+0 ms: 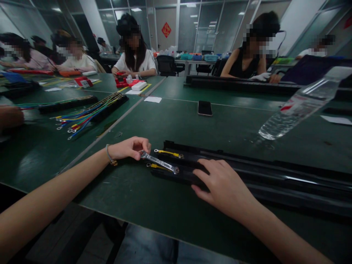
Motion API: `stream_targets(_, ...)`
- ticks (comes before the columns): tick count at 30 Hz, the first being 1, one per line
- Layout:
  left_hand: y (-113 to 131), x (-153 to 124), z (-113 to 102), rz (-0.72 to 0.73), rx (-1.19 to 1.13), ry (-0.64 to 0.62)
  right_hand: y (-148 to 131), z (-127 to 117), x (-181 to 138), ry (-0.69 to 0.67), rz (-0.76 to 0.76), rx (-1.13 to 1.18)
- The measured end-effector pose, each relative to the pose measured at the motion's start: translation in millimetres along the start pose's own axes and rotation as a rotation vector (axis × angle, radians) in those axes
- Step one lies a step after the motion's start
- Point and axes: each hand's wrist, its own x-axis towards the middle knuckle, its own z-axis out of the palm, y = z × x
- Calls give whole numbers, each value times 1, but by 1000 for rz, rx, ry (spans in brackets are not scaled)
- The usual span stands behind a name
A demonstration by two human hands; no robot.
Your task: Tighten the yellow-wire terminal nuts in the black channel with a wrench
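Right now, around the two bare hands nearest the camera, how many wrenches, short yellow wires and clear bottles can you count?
Wrench, held in the left hand: 1
Short yellow wires: 2
Clear bottle: 1
Total: 4

Wrench [160,162] in left hand [132,147]

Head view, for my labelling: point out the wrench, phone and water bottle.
Wrench [159,162], head view: middle of the shaft.
Phone [205,108], head view: middle of the screen.
Water bottle [300,105], head view: middle of the body.
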Motion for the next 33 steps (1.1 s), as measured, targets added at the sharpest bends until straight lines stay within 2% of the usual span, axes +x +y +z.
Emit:
stream_targets(7, 3, 0, 5, -53, -26, -143, -1, -1, 0, 10, 3, 2)
stream_targets(13, 4, 1, 6, -58, -29, -145, 0, 0, 0, 18, -5, -10)
stream_targets(22, 2, 2, 3, -11, -38, -37, -1, -1, 1, 13, -3, -3)
stream_targets(27, -4, 2, -1, 24, 27, 83, -1, -1, 1, 9, -1, -4)
stream_targets(33, -4, 3, -3, -4, 87, 205, -1, -2, 1, 15, -3, 4)
